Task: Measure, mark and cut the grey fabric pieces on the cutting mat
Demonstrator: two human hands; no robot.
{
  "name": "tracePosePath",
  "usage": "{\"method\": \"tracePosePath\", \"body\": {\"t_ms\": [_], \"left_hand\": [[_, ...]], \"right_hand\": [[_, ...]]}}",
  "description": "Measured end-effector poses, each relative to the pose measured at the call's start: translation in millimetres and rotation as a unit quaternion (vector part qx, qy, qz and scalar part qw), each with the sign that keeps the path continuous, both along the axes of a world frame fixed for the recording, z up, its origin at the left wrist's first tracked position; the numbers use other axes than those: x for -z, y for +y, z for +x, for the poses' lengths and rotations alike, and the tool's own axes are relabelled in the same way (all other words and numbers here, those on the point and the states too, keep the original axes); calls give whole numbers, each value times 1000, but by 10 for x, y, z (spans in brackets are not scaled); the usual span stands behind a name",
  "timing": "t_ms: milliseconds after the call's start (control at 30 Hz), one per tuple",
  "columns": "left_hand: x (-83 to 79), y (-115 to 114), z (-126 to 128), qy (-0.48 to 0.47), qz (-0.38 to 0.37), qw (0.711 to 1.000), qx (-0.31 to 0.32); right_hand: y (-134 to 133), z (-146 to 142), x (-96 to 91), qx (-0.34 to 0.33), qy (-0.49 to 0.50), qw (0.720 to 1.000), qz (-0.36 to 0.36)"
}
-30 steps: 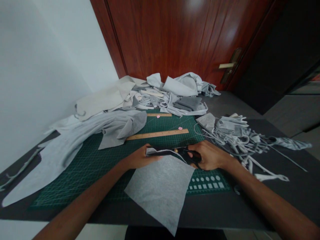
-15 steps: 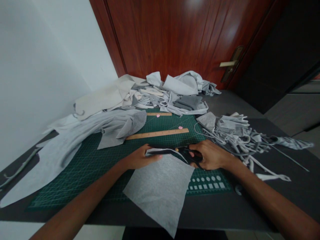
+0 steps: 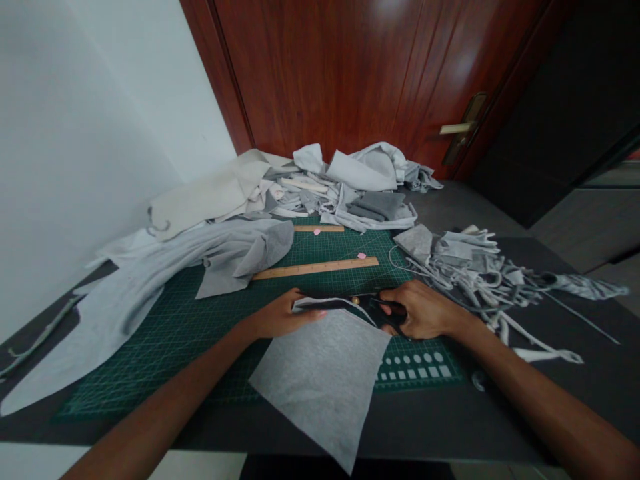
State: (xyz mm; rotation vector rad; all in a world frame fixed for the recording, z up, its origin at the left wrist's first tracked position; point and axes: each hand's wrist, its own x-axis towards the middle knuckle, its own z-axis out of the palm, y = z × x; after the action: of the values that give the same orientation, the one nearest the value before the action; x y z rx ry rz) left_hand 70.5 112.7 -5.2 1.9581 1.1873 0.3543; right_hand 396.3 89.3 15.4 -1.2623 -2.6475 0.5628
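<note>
A grey fabric sheet [image 3: 323,377] lies on the green cutting mat [image 3: 165,333], its near corner hanging over the table's front edge. My right hand [image 3: 423,311] is closed round the handles of black scissors [image 3: 360,305], whose blades run left along the sheet's far edge. My left hand [image 3: 280,317] presses on that far edge, fingers curled over a thin strip of fabric beside the blades.
A wooden ruler [image 3: 315,268] lies across the mat behind my hands, a second ruler [image 3: 319,229] farther back. Large grey cloth [image 3: 150,280] covers the left side. Heaped fabric [image 3: 345,183] sits by the wooden door [image 3: 360,73]. Cut strips [image 3: 490,273] pile up at right.
The scissors' blades have closed a little along the far edge of the sheet. Both hands stay almost where they were.
</note>
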Motion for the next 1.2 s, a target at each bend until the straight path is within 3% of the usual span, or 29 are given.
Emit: {"method": "tracePosePath", "body": {"t_ms": [1200], "left_hand": [[-34, -31, 8, 24, -45, 998, -48]], "right_hand": [[33, 34, 72, -1, -1, 1000, 3]]}}
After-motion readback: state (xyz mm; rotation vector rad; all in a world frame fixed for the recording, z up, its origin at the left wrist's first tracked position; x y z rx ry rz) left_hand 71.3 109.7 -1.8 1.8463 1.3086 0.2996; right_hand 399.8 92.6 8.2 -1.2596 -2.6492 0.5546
